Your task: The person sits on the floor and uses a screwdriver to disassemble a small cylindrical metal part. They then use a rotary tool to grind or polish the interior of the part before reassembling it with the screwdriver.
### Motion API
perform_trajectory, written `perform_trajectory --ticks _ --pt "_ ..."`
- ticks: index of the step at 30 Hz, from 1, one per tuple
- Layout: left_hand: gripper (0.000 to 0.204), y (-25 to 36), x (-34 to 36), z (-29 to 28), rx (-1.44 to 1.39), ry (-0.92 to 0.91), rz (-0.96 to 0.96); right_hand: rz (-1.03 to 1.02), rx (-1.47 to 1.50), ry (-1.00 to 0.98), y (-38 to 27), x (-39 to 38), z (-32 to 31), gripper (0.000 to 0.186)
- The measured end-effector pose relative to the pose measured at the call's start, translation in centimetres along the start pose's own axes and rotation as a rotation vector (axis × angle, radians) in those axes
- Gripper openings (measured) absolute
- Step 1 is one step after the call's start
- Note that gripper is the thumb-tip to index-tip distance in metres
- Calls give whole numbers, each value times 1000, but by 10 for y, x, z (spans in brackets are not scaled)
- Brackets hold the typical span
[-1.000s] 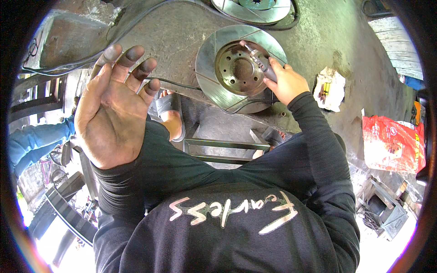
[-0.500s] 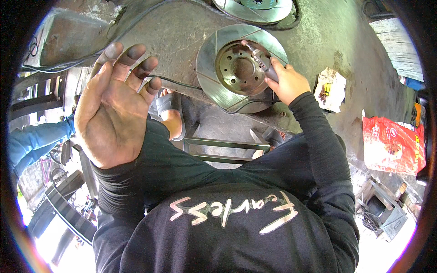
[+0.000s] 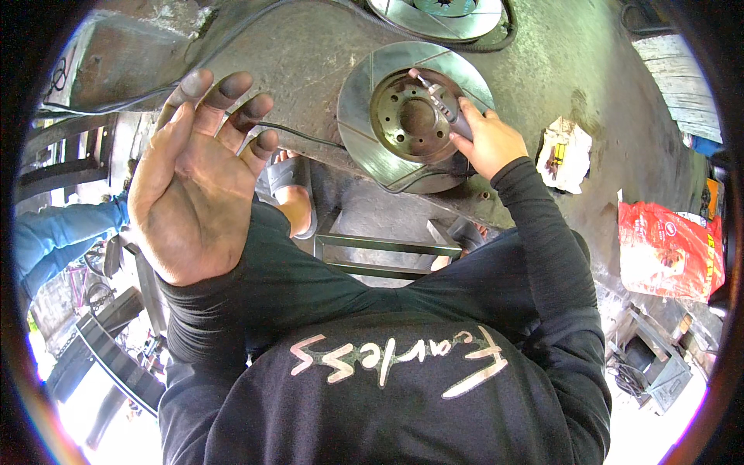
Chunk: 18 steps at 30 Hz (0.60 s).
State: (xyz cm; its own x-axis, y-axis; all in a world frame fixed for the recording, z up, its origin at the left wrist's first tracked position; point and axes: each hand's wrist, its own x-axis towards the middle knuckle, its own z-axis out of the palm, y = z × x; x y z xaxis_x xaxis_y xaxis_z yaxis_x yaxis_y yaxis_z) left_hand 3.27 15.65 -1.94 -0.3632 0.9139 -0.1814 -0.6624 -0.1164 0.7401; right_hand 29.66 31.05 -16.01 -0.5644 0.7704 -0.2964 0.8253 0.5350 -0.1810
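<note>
My left hand [image 3: 200, 194] is raised palm up on the left, fingers spread and darkened at the tips, with nothing in it. My right hand [image 3: 492, 143] is wrapped round a grey die grinder [image 3: 449, 111] with a small pinkish tip. The grinder lies over the hub of a slotted brake disc [image 3: 360, 101], its tip above the far inner wall of the hub; whether it touches cannot be told. Bolt holes ring the disc's open centre. A dark cord [image 3: 306, 137] runs across the disc's near left edge.
A second brake disc [image 3: 465, 27] lies at the far edge, ringed by a thick hose [image 3: 508, 35]. On the right are a crumpled white packet [image 3: 564, 155] and a red plastic bag [image 3: 659, 248]. Below the bench edge sits a metal frame [image 3: 387, 246]. A person's blue trouser leg [image 3: 70, 232] shows at left.
The view has shifted very slightly, so the discs sit a little further right. Both hands and the grinder hold nearly the same positions.
</note>
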Motion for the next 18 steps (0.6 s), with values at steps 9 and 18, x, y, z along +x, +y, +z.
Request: perform_trajectory --ticks 9,18 --pt "34 -1 0 0 12 38 -4 9 8 26 8 -4 2 57" --pt "34 -42 11 4 144 56 -196 115 550 -39 4 -9 4 62"
